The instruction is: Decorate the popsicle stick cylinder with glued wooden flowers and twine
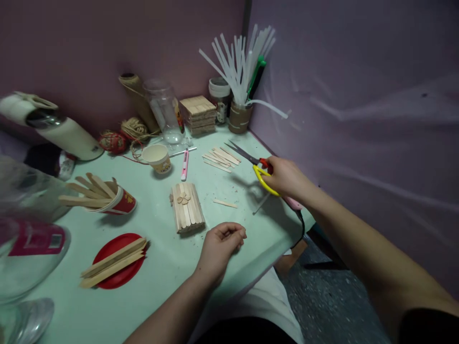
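My right hand grips a pair of scissors by its red and yellow handles. The dark blades are slightly apart and point toward several thin wooden strips on the table. My left hand rests near the table's front edge with curled fingers, and nothing shows in them. Just beyond it lies a single thin wooden strip. To its left is a piece covered in wooden craft sticks, with a small wooden flower on it. Beneath my right hand is a pink-handled glue gun, partly hidden.
A pink cutter and a paper cup stand farther back. At left are a cup of craft sticks and a red lid bearing sticks. White glue sticks rise from a holder at the back. A cord hangs off the right edge.
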Tool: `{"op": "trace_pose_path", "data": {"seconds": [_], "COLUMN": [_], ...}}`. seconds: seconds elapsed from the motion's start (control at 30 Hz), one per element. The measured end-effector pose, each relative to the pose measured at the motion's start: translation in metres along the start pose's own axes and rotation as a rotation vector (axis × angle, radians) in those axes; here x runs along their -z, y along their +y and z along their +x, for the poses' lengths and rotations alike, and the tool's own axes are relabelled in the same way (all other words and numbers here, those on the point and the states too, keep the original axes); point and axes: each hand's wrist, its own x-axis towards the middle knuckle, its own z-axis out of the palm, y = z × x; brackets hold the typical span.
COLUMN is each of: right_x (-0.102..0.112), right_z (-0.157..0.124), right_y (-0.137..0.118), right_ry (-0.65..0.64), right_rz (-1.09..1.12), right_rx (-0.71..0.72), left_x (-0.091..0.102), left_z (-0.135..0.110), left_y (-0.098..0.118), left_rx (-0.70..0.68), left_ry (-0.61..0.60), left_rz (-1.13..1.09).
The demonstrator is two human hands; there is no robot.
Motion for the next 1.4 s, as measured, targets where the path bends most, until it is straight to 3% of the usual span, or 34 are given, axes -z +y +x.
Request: {"op": "trace_pose_path", "data": {"seconds": [0.2,0.33,0.47,0.6,0.67,0.77,0.8,0.87,0.93,1.03,1.17,1.4], "right_x": [-0.032,-0.051,-0.055,-0.046,-0.041,-0.043,-0.046,-0.058,-0.072,-0.087,-0.093,-0.075], "right_z": [0.087,0.107,0.106,0.075,0.044,-0.014,-0.032,-0.063,-0.082,-0.093,-0.093,-0.096], "right_y": [-0.006,-0.005,-0.005,-0.005,-0.005,-0.008,-0.009,-0.013,-0.016,-0.022,-0.027,-0.021], "right_ry": [-0.022,-0.019,0.026,0.108,0.131,0.057,0.023,-0.023,-0.003,0.046,0.119,0.208], "right_rz": [-0.041,-0.044,-0.013,0.093,0.190,0.363,0.445,0.813,1.008,1.131,1.175,0.917], "right_rx": [-0.143,-0.186,-0.149,-0.033,0.066,0.250,0.321,0.468,0.479,0.453,0.455,0.511], "left_x": [0.002,0.005,0.006,0.006,0.006,0.007,0.007,0.007,0.005,0.004,0.004,0.004], "left_z": [0.002,0.004,0.006,0.006,0.006,0.007,0.007,0.007,0.006,0.006,0.005,0.005], "left_y": [0.008,0.010,0.008,0.007,0.008,0.009,0.008,0.007,0.004,0.002,0.000,-0.002], "left_rx": [0.051,0.101,0.130,0.149,0.157,0.167,0.167,0.161,0.157,0.157,0.142,0.079], "left_ry": [0.009,0.015,0.015,0.010,0.006,-0.018,-0.032,-0.067,-0.089,-0.095,-0.095,-0.067], "left_rz": [-0.186,-0.301,-0.342,-0.347,-0.362,-0.401,-0.416,-0.439,-0.446,-0.432,-0.398,-0.302]}}
